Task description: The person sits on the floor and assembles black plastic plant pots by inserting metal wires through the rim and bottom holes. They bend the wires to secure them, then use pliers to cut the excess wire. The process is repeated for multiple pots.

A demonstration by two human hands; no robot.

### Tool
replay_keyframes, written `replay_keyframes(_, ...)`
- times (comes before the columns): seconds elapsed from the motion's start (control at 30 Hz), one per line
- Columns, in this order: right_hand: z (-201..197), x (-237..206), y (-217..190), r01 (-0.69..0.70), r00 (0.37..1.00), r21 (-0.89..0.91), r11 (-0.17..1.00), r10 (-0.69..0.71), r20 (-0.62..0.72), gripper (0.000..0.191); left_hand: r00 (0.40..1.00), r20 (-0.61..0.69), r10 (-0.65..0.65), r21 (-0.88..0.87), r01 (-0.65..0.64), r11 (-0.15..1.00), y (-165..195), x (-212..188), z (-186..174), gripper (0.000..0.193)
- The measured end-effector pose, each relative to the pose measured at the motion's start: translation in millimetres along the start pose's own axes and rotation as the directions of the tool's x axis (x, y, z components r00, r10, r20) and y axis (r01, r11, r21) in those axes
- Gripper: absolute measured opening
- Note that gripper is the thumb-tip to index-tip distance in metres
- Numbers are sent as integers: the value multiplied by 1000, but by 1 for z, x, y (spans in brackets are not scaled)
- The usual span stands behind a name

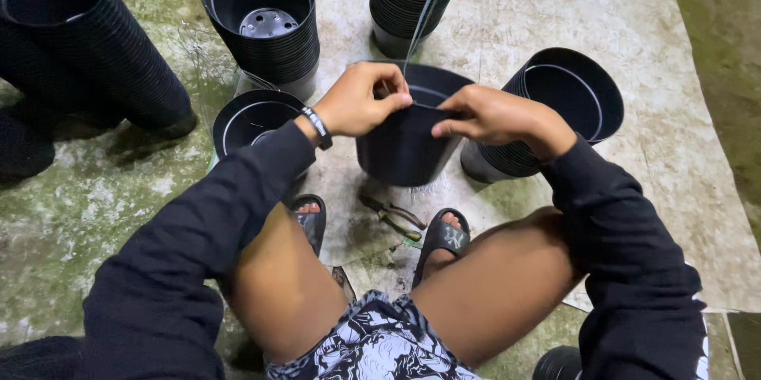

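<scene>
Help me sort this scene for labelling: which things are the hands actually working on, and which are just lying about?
In hand:
left hand and right hand, both gripping the rim of the black pot
thin wire rising from that rim

Lying about:
pliers on the mat between the feet
stacks of black pots, upright and on their sides
worn mat

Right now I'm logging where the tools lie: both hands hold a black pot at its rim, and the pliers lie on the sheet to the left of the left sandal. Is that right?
Not quite. In the head view the pliers lie between the two sandals, not left of the left sandal. Both the left hand and the right hand do hold the black pot at its rim.
</scene>
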State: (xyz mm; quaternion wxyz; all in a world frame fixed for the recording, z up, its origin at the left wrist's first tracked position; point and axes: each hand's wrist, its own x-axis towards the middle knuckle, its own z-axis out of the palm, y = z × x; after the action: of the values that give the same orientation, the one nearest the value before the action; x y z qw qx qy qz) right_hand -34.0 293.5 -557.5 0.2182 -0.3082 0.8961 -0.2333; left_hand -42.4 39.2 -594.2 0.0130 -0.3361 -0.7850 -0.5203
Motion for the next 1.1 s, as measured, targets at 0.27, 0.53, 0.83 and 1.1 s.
replay_keyframes(0.27, 7, -1, 2, 36, 940, -311, 950, -137, -312, 32, 990, -137, -34, 173, 57, 983, 11, 35, 12, 17)
replay_keyframes(0.53, 12, 0, -20, -18, 852, -468, 884, -232, -470, 20, 912, -399, 97, 333, 45, 942, 25, 50, 24, 16)
replay_keyframes(0.83, 8, -8, -50, -157, 800, -576, 802, -239, -550, 12, 838, -498, -224, 123, 323, 938, 32, 64, 47, 71)
replay_keyframes(1.1, 15, 5, -54, -132, 792, -543, 829, -241, -561, 17, 856, -332, -397, -242, 329, 913, 36, 56, 35, 54)
